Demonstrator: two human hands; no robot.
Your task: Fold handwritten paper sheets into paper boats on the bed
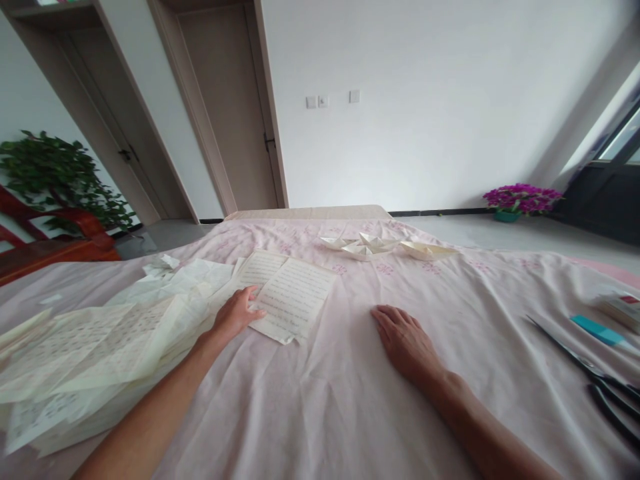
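My left hand (239, 311) is at the left edge of a handwritten sheet of paper (295, 297), its thumb and fingers apart. Whether the fingertips press on the paper or hover just over it, I cannot tell. Another written sheet (257, 267) lies partly under that one. My right hand (404, 337) rests palm down on the pink cloth (350, 413), fingers stretched out and holding nothing. Beyond both hands stand several folded paper boats (367, 248), with one yellowish boat (429, 251) at their right end.
A loose pile of creased, written papers (110, 340) covers the left side. Toward the right edge lie black-handled scissors (590, 367), a blue box-like item (597, 330) and a small pack (620, 310). A red wooden chair (60, 227) stands at the left.
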